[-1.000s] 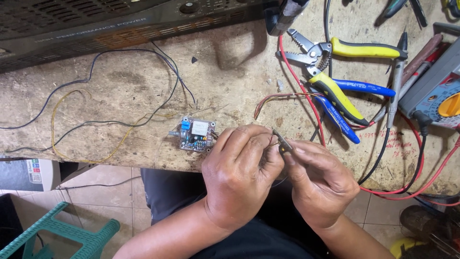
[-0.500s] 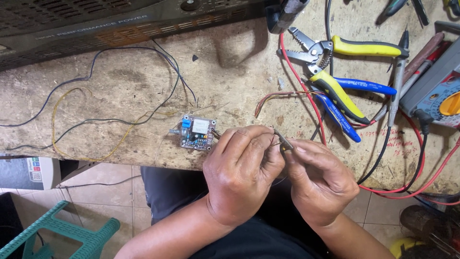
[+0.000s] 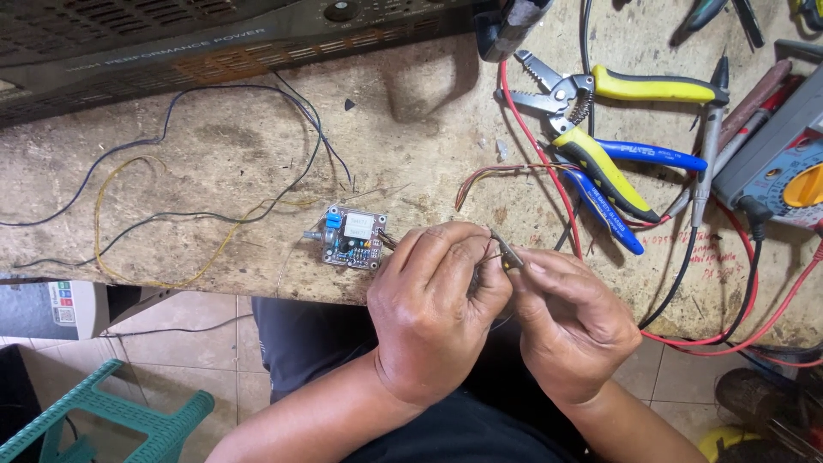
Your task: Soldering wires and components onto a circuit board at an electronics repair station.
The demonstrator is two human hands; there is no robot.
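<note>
- Furthest left, a green plastic stool [image 3: 129, 420] stands on the tiled floor below the edge of my workbench [image 3: 214, 146].
- On the bench top, thin black and yellow wires [image 3: 163, 214] loop across the worn surface, and a dark metal case [image 3: 197, 43] lies along the back edge.
- Next comes a small circuit board [image 3: 353, 237] with a blue part and a white block on it, lying flat near the front edge, just beside my left hand.
- My left hand [image 3: 433, 313] is curled shut, fingertips pinching fine wires that run toward the board.
- Between my two hands sits a thin metal tool [image 3: 506, 250], tilted, its tip at the wires.
- My right hand [image 3: 570, 321] is closed around that tool, thumb and forefinger pressing it, touching my left fingers.
- Beyond my right hand, a red wire [image 3: 536, 154] runs down the bench past yellow-handled wire strippers [image 3: 600, 120] and blue-handled pliers [image 3: 617, 184].
- Far right, a grey meter with a yellow dial [image 3: 776, 163] lies at the edge of view, black and red leads trailing from it.
</note>
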